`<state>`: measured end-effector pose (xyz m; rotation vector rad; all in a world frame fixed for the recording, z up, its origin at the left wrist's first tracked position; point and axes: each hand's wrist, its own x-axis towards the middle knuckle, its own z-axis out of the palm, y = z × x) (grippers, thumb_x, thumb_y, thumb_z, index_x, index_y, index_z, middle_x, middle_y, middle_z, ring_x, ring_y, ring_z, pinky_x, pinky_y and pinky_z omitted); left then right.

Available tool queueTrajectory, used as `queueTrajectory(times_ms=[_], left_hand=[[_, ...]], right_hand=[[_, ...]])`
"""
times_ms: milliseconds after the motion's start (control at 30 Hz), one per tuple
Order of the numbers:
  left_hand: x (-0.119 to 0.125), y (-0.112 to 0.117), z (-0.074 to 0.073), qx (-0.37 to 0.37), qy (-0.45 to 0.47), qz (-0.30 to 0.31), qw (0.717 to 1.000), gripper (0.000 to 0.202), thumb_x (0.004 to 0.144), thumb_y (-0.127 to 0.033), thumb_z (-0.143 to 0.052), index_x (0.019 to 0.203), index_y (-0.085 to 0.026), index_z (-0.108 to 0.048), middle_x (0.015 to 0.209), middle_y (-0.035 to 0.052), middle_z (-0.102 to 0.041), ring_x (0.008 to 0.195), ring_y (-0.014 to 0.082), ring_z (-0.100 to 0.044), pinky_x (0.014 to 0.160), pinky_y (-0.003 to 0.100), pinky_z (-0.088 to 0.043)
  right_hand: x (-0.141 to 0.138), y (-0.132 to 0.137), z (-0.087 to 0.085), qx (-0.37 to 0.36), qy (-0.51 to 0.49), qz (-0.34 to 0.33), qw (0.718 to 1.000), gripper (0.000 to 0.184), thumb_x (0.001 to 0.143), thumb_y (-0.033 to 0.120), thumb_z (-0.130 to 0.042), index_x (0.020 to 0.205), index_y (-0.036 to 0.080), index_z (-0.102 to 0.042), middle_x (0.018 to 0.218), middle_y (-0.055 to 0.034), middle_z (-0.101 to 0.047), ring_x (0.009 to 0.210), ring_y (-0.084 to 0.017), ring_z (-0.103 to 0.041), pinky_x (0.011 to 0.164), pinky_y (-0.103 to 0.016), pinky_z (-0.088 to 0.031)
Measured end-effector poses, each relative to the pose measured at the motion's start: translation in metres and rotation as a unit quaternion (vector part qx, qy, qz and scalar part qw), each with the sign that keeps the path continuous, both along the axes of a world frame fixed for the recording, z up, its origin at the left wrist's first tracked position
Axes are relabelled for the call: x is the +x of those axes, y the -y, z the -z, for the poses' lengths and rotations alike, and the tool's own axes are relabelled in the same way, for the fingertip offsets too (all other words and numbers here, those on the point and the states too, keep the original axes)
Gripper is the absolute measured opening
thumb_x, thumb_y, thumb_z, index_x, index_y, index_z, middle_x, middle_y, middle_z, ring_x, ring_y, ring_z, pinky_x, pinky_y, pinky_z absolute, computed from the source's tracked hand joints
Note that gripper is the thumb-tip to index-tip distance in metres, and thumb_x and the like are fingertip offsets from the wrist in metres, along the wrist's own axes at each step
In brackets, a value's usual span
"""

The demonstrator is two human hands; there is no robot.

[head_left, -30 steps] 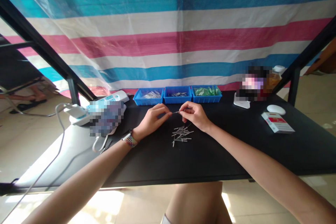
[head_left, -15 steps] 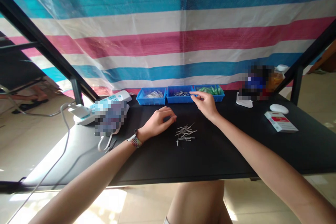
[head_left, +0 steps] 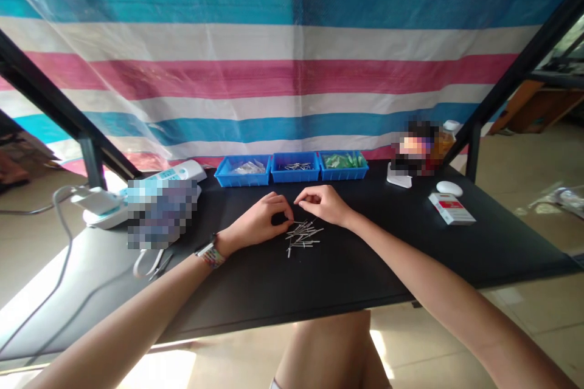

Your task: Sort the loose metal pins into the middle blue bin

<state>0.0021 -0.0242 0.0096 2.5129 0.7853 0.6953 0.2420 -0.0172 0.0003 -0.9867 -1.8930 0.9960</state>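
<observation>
A loose pile of thin silver metal pins (head_left: 303, 234), like blind rivets, lies on the black table (head_left: 255, 298). Just to the left of it is my left hand (head_left: 262, 219), thumb and forefinger closed in a pinch at the pile's upper left edge. My right hand (head_left: 327, 203) hovers behind the pile with its fingers curled and the tips together, facing the left fingertips. Anything in either pinch is too small to make out. Beyond the hands stands a blue bin (head_left: 295, 177) with more of these pins.
A blue bin (head_left: 243, 180) of clear plastic bags and another blue bin (head_left: 344, 174) of green bags flank the middle one. To the left lie a power strip (head_left: 182, 173) and cables. A small white-and-red box (head_left: 451, 209) and a white oval object (head_left: 449, 188) sit right.
My right hand has come back from the middle bin toward me, to just behind the pile. My left hand's fingertips now reach the pile's edge. The camera view has shifted right.
</observation>
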Motion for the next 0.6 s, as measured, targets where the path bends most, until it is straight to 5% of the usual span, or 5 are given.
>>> queueTrajectory(times_ms=[267, 367, 600], left_hand=[[-0.003, -0.006, 0.001, -0.001, 0.113, -0.11, 0.988, 0.016, 0.097, -0.033, -0.066, 0.108, -0.023, -0.072, 0.095, 0.0032, -0.073, 0.086, 0.0202, -0.068, 0.083, 0.033, -0.056], [-0.003, -0.004, -0.002, 0.004, 0.109, -0.107, 0.988, 0.021, 0.098, -0.036, -0.068, 0.114, -0.024, -0.073, 0.097, 0.0035, -0.074, 0.089, 0.021, -0.069, 0.085, 0.033, -0.056], [0.001, 0.001, -0.008, 0.033, 0.088, -0.09, 0.992, 0.018, 0.098, -0.041, -0.07, 0.097, -0.023, -0.074, 0.097, 0.004, -0.076, 0.093, 0.0225, -0.067, 0.088, 0.035, -0.053]], right_hand=[[-0.005, 0.0, 0.002, -0.02, -0.066, 0.017, 0.997, 0.015, 0.081, 0.032, -0.075, 0.087, 0.018, -0.075, 0.074, -0.0004, -0.069, 0.062, -0.014, -0.059, 0.058, -0.026, -0.044], [-0.009, 0.003, 0.001, -0.052, -0.107, 0.013, 0.993, 0.017, 0.081, 0.034, -0.076, 0.087, 0.019, -0.072, 0.072, -0.0001, -0.068, 0.067, -0.016, -0.064, 0.062, -0.027, -0.05], [-0.02, 0.012, 0.0, -0.038, -0.158, 0.046, 0.986, 0.015, 0.08, 0.031, -0.076, 0.088, 0.02, -0.069, 0.08, -0.0012, -0.07, 0.072, -0.016, -0.065, 0.062, -0.025, -0.053]])
